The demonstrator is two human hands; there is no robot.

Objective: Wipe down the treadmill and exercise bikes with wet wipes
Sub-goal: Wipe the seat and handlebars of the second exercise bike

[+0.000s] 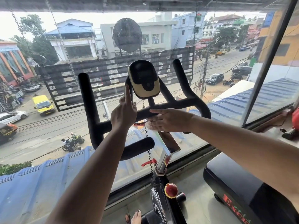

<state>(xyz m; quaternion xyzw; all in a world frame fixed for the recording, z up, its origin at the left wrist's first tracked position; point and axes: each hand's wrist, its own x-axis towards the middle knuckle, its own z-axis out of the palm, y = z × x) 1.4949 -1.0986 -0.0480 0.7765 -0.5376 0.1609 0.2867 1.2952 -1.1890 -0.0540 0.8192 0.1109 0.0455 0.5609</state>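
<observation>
Down low is the bike's red knob [171, 190], and above it both arms reach up to the handlebar [194, 102]. The right hand [169, 121] lies flat on the crossbar, fingers straight and pointing left, with what looks like a white wipe [148, 125] peeking out underneath. The left hand [123, 113] has its index finger straight up against the left edge of the console [144, 78]. Its other fingers are folded, can't tell if they're gripping anything. The console stands upright, up and left of the right hand, so the left hand is way closer.
</observation>
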